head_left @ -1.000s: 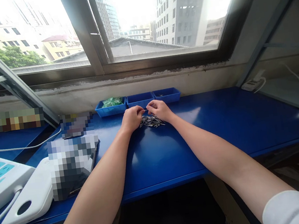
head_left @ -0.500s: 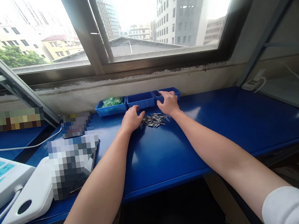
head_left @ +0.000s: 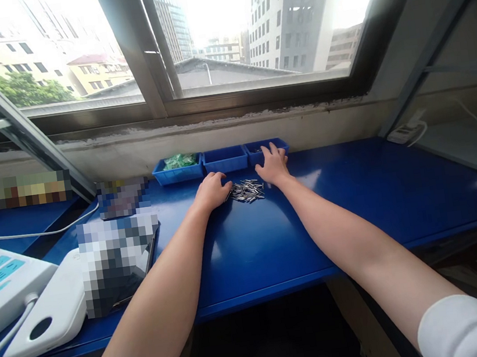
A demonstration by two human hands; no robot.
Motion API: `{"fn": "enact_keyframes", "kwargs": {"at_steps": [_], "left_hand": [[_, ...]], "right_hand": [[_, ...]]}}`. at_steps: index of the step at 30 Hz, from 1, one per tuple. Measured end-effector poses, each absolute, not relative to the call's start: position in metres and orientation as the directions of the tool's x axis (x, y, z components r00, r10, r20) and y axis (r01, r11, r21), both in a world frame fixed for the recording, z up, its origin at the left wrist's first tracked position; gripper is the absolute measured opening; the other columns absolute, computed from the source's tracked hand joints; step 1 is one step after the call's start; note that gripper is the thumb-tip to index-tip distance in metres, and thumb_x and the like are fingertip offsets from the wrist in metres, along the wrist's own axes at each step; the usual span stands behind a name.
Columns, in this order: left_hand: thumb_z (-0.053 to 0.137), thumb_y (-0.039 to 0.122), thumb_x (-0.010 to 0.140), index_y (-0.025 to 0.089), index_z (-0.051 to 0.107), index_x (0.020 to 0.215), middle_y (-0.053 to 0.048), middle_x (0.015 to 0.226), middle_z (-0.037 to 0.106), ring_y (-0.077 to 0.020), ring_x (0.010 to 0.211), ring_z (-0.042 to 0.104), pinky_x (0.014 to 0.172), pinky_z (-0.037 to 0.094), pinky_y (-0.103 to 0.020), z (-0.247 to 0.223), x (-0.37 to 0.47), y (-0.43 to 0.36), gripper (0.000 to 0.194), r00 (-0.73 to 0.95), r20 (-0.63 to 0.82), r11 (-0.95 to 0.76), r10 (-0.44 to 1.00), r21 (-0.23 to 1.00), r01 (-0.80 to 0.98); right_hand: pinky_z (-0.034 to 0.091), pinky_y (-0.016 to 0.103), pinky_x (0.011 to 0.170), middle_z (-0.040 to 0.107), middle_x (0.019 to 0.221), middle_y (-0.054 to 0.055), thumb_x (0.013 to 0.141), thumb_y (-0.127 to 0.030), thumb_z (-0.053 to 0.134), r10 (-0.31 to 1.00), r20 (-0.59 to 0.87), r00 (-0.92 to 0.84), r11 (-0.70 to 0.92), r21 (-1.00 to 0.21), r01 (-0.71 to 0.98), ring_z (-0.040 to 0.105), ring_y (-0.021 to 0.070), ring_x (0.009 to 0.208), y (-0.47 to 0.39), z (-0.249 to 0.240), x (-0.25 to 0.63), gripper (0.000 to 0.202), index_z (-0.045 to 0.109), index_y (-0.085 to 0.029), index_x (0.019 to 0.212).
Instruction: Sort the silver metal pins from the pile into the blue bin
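Observation:
A pile of thin silvery metal pieces (head_left: 248, 191) lies on the blue table between my hands. At its left edge rests my left hand (head_left: 212, 190), fingers curled, thumb near the pieces; what it holds, if anything, is too small to name. My right hand (head_left: 273, 165) has its fingers spread over the front of the right blue bin (head_left: 284, 148), with nothing seen in it. Small dark items show inside that bin. Beside it stand the middle blue bin (head_left: 224, 161) and the left blue bin (head_left: 179, 175), which holds green plastic packaging (head_left: 179, 161).
On the left of the blue table (head_left: 258, 258) are a white power strip (head_left: 10, 279), a white rounded device (head_left: 51, 308) and blurred-out items. A white cable (head_left: 52, 231) runs behind them. The window (head_left: 254, 99) is at the back, and metal frames stand on both sides.
My right hand has shifted slightly right and its fingers have spread wider over the bin's edge. My left hand has moved only slightly, its fingers drawn closer together.

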State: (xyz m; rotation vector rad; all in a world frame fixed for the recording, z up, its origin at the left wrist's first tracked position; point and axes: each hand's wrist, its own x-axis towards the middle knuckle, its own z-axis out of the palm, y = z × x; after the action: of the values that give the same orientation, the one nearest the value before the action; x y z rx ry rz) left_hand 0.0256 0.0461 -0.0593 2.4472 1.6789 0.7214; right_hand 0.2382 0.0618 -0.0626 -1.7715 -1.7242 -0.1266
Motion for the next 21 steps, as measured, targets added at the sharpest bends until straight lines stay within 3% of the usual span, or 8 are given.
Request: {"fn": "enact_keyframes", "kwargs": {"at_steps": [4,8,14,21], "left_hand": [[0.044,0.035,0.083,0.017,0.064,0.104,-0.012,0.11,0.063,-0.0254,0.105,0.058,0.096,0.042,-0.035,-0.062,0.026,0.049,0.035,0.318,0.34,-0.423,0.885,0.301,0.855],[0.039,0.033,0.086,0.019,0.067,0.098,-0.009,0.11,0.065,-0.0242,0.104,0.058,0.095,0.042,-0.033,-0.064,0.025,0.049,0.034,0.418,0.299,-0.497,0.858,0.279,0.822],[0.041,0.037,0.086,0.02,0.069,0.099,-0.009,0.115,0.064,-0.0271,0.118,0.05,0.099,0.038,-0.036,-0.064,0.025,0.048,0.035,0.435,0.278,-0.507,0.856,0.292,0.811],[0.04,0.04,0.086,0.021,0.067,0.101,-0.008,0.112,0.065,-0.024,0.105,0.058,0.094,0.042,-0.031,-0.064,0.025,0.047,0.036,0.419,0.319,-0.508,0.85,0.29,0.811]], "right_hand": [[0.037,0.044,0.094,0.055,0.115,0.011,0.078,-0.036,0.054,0.854,0.5,-0.142,0.339,-0.329,0.881,0.042,0.029,0.11,0.053,-0.061,0.219,0.038,0.061,-0.018,0.11],[0.039,0.043,0.092,0.058,0.109,0.011,0.074,-0.05,0.059,0.887,0.331,-0.323,0.426,-0.311,0.85,0.047,0.0295,0.106,0.047,-0.063,0.205,0.043,0.065,-0.02,0.105],[0.043,0.029,0.081,0.063,0.093,0.009,0.081,-0.039,0.055,0.875,0.317,-0.365,0.469,-0.373,0.8,0.058,0.019,0.086,0.049,-0.066,0.202,0.027,0.071,-0.019,0.09],[0.041,0.028,0.079,0.067,0.085,0.006,0.082,-0.032,0.055,0.858,0.393,-0.331,0.48,-0.384,0.789,0.058,0.0182,0.082,0.05,-0.067,0.199,0.02,0.071,-0.019,0.08]]}}
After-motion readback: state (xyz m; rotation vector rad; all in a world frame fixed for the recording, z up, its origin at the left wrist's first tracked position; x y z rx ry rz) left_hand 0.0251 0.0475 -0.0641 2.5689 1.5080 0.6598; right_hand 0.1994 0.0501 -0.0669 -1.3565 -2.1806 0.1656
